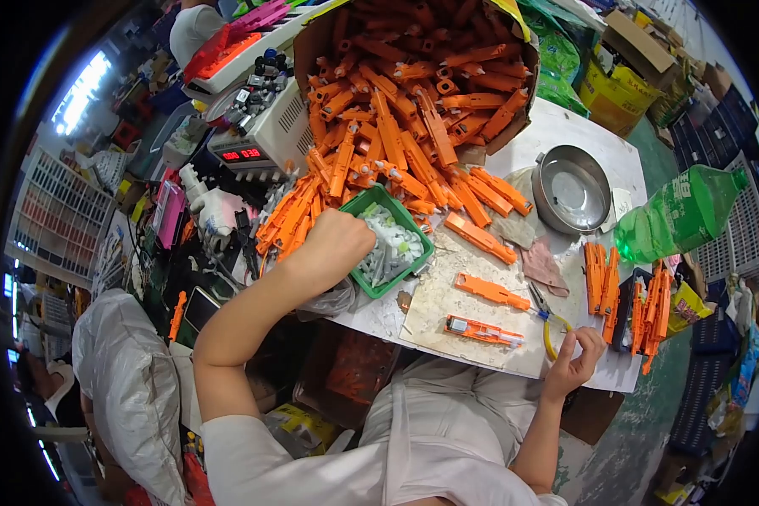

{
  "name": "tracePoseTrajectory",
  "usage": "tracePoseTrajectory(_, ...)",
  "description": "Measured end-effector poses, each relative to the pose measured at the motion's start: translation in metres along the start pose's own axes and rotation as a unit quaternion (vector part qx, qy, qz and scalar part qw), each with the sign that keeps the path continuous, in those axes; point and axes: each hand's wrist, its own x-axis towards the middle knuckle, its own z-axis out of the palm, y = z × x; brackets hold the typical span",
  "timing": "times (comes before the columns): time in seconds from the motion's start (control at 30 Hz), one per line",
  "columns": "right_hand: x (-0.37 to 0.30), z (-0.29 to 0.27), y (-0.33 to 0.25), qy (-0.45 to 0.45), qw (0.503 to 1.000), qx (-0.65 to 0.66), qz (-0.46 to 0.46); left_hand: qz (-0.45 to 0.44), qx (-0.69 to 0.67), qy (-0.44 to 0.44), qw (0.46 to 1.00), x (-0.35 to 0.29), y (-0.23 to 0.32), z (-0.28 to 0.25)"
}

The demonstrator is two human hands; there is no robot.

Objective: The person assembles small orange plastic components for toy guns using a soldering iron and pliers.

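My left hand (339, 241) is curled closed over the near-left side of a green plastic basket (424, 254). Its fingertips are hidden, and whatever they hold does not show. Small whitish and grey parts (388, 253) fill the basket. My right hand (575, 364) is half curled at the table's front edge, thumb and fingers close together. Beside its fingertips are the yellow handles of pliers (548, 337); whether it touches them is unclear. Left of the pliers lie an orange plastic housing (491, 292) and, nearer me, another orange housing with grey and white parts inside (484, 331).
A large carton (514, 126) spills orange housings (388, 126) toward me. A round metal bowl (541, 198), a pink cloth (545, 266) and a green bottle (679, 215) are on the right. More orange pieces (600, 278) stand nearby. A device with a red display (244, 155) sits at left.
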Motion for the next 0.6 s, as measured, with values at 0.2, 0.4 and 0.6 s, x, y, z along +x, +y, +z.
tracePoseTrajectory(0.2,-0.001,-0.002,0.002,-0.009,1.0,0.01,-0.001,0.025,0.015,-0.018,0.999,0.002,0.004,-0.003)
tracePoseTrajectory(0.4,-0.003,-0.006,0.002,-0.013,1.0,0.016,0.001,0.047,0.021,-0.018,0.999,0.003,0.003,-0.006)
tracePoseTrajectory(0.6,-0.002,-0.004,-0.008,0.006,0.999,0.044,0.018,-0.002,-0.015,0.058,0.998,-0.015,0.004,-0.031)
